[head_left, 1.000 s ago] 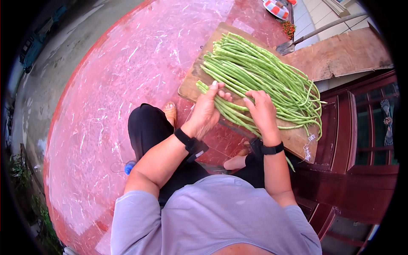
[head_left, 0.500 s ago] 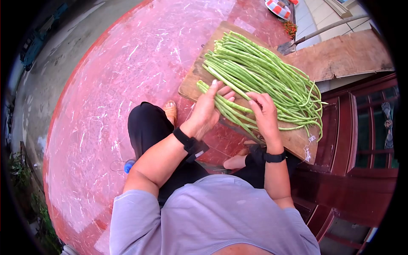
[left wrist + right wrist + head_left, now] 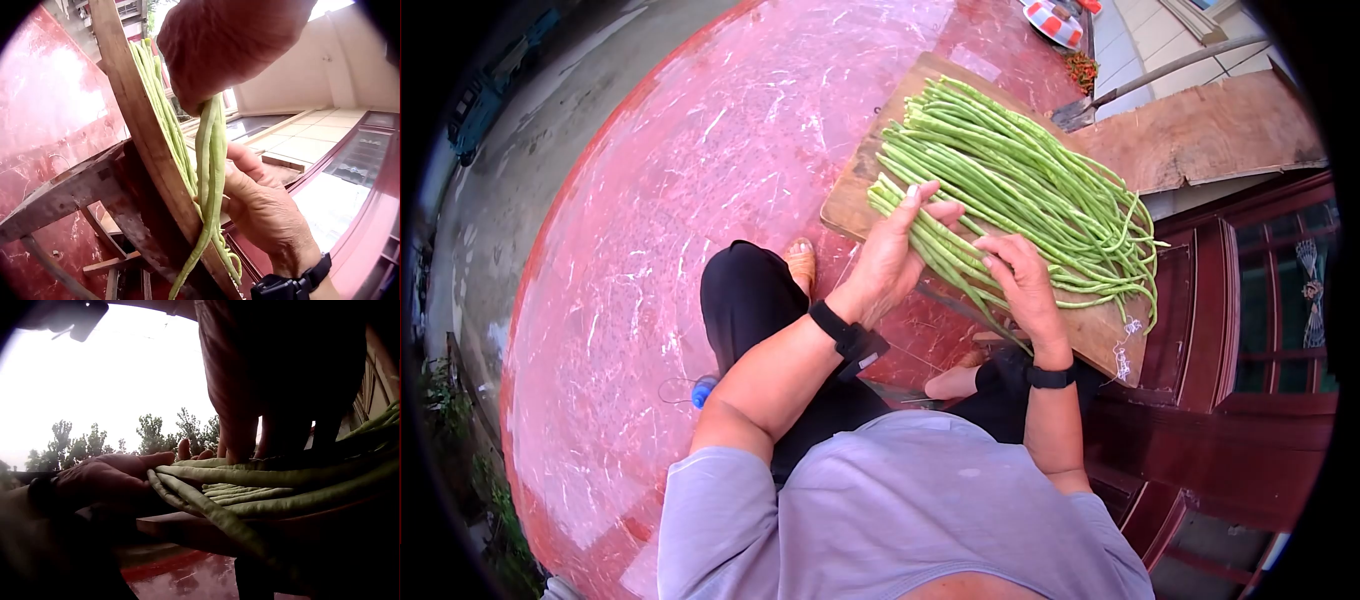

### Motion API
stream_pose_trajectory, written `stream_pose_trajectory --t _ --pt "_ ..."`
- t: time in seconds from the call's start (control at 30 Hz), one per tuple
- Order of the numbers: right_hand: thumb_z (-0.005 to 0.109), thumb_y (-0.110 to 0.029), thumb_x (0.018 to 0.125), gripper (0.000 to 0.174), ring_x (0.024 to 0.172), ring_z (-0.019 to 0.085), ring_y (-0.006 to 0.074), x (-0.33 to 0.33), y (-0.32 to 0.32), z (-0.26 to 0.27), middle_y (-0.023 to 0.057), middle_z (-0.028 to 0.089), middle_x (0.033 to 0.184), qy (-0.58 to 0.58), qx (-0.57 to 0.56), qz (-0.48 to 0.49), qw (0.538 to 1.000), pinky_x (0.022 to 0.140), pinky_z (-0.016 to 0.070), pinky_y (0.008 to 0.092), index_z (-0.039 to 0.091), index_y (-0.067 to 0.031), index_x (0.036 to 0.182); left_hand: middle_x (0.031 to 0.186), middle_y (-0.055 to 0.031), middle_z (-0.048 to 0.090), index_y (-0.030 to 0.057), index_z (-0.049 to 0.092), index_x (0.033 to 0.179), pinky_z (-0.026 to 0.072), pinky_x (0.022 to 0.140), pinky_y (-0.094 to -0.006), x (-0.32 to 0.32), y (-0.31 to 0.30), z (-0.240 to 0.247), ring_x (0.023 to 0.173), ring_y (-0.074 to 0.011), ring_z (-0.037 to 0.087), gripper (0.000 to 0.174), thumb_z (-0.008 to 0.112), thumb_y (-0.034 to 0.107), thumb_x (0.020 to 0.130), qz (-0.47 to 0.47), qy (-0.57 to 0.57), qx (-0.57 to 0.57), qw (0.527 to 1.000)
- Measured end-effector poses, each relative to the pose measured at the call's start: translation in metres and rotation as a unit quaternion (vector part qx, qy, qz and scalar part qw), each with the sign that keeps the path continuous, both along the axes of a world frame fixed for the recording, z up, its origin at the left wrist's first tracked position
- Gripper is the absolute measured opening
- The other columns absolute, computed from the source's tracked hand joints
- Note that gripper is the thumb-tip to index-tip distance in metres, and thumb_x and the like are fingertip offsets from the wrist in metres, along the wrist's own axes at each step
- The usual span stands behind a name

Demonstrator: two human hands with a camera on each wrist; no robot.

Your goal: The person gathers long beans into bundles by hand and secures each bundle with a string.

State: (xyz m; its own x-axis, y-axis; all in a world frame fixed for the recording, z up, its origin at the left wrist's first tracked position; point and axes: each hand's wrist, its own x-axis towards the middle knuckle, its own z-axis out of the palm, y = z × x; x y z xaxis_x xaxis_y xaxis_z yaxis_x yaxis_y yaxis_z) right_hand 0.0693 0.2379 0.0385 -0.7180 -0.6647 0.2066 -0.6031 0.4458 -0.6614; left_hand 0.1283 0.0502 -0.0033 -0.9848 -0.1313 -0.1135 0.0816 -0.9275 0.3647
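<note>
A large pile of long green beans (image 3: 1020, 170) lies on a wooden board (image 3: 850, 195). My left hand (image 3: 892, 255) holds a small bunch of beans (image 3: 945, 245) at the board's near edge, the thumb lying along it; in the left wrist view the bunch (image 3: 211, 156) hangs below the palm (image 3: 231, 44). My right hand (image 3: 1025, 285) is at the same bunch, thumb and fingertips at its side. From the right wrist view, fingers of the right hand (image 3: 281, 381) reach down to the beans (image 3: 269, 478), with the left hand (image 3: 112, 478) beyond; their exact grip is dark.
Beyond the board stand a shovel (image 3: 1180, 72) and a plywood sheet (image 3: 1200, 130). Dark red doors (image 3: 1200, 300) are on the right. A white string (image 3: 1122, 355) lies at the board's corner. A blue object (image 3: 703, 391) is on the red floor. A wooden stool frame (image 3: 69, 181) shows under the board.
More beans lie in my left hand, and the strand that the right hand held beside the pile is now with the bunch. The right hand has moved slightly toward the body.
</note>
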Motion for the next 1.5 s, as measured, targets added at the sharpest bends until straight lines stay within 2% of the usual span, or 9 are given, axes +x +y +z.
stream_pose_trajectory --t 0.13,0.33,0.43,0.53,0.93,1.07,1.33,1.47,1.5 --pt "0.061 -0.009 0.086 0.022 0.095 0.056 0.0284 -0.005 -0.001 -0.001 0.0108 0.060 0.096 -0.047 0.027 0.001 0.999 0.082 0.0444 0.0370 0.065 -0.0068 0.107 0.087 -0.0090 0.063 0.0031 0.052 0.105 0.0473 0.096 -0.0406 -0.003 0.003 -0.014 0.100 -0.0257 0.060 0.032 0.049 0.035 0.099 0.014 -0.049 0.040 0.998" --pt "0.064 -0.016 0.084 0.026 0.095 0.057 0.0303 -0.014 -0.024 0.001 0.0104 0.061 0.098 0.169 0.102 -0.067 0.978 0.080 0.0469 0.0413 0.063 -0.0092 0.110 0.099 -0.0152 0.062 0.0038 0.050 0.090 0.0511 0.090 -0.0423 0.000 0.003 -0.004 0.100 -0.0268 0.061 0.031 0.045 0.033 0.101 0.029 -0.157 0.052 0.986" --pt "0.067 -0.017 0.082 0.026 0.095 0.057 0.0299 -0.021 -0.037 -0.005 0.0095 0.060 0.099 0.170 0.151 -0.082 0.970 0.079 0.0482 0.0422 0.062 -0.0099 0.107 0.110 -0.0186 0.060 0.0028 0.050 0.091 0.0515 0.090 -0.0430 -0.002 0.001 -0.006 0.102 -0.0279 0.061 0.033 0.043 0.033 0.101 0.029 -0.144 0.046 0.988" --pt "0.069 -0.017 0.080 0.025 0.093 0.057 0.0305 -0.025 -0.046 -0.010 0.0097 0.058 0.100 0.184 0.178 -0.075 0.964 0.077 0.0485 0.0421 0.061 -0.0100 0.103 0.119 -0.0219 0.055 0.0020 0.053 0.090 0.0468 0.099 -0.0461 0.001 0.001 -0.004 0.110 -0.0319 0.058 0.032 0.046 0.032 0.100 0.025 -0.136 0.042 0.990" --pt "0.071 -0.017 0.077 0.029 0.091 0.055 0.0314 -0.027 -0.065 -0.020 0.0125 0.055 0.093 0.261 0.164 -0.078 0.948 0.077 0.0460 0.0431 0.056 -0.0069 0.099 0.114 -0.0212 0.057 0.0025 0.051 0.095 0.0494 0.097 -0.0452 0.000 -0.001 -0.009 0.107 -0.0317 0.058 0.029 0.048 0.031 0.100 0.018 -0.133 0.049 0.990" --pt "0.072 -0.017 0.077 0.026 0.090 0.054 0.0317 -0.024 -0.066 -0.019 0.0120 0.055 0.091 0.275 0.168 -0.072 0.944 0.077 0.0438 0.0444 0.056 -0.0075 0.095 0.113 -0.0198 0.058 0.0024 0.050 0.105 0.0497 0.096 -0.0448 0.000 -0.001 -0.010 0.105 -0.0304 0.059 0.028 0.049 0.029 0.099 0.022 -0.133 0.045 0.990" --pt "0.070 -0.017 0.078 0.023 0.090 0.053 0.0326 -0.030 -0.056 -0.024 0.0117 0.056 0.089 0.193 0.139 -0.058 0.970 0.077 0.0418 0.0434 0.058 -0.0075 0.095 0.119 -0.0202 0.055 0.0004 0.045 0.119 0.0501 0.094 -0.0429 0.001 -0.002 -0.004 0.107 -0.0310 0.058 0.034 0.045 0.029 0.101 0.012 -0.122 0.034 0.992" --pt "0.067 -0.019 0.080 0.022 0.093 0.055 0.0306 -0.024 -0.054 -0.021 0.0113 0.058 0.091 0.063 0.110 -0.077 0.989 0.079 0.0413 0.0434 0.059 -0.0073 0.097 0.120 -0.0200 0.055 -0.0001 0.044 0.122 0.0508 0.092 -0.0426 0.000 -0.003 -0.009 0.107 -0.0304 0.059 0.037 0.046 0.030 0.101 0.003 -0.117 0.024 0.993" --pt "0.065 -0.017 0.083 0.018 0.093 0.056 0.0311 -0.025 -0.050 -0.025 0.0117 0.059 0.090 0.094 0.120 -0.064 0.986 0.080 0.0420 0.0440 0.058 -0.0074 0.096 0.120 -0.0199 0.055 -0.0001 0.044 0.123 0.0510 0.092 -0.0425 0.000 -0.003 -0.011 0.107 -0.0303 0.059 0.037 0.046 0.030 0.101 0.000 -0.115 0.023 0.993"
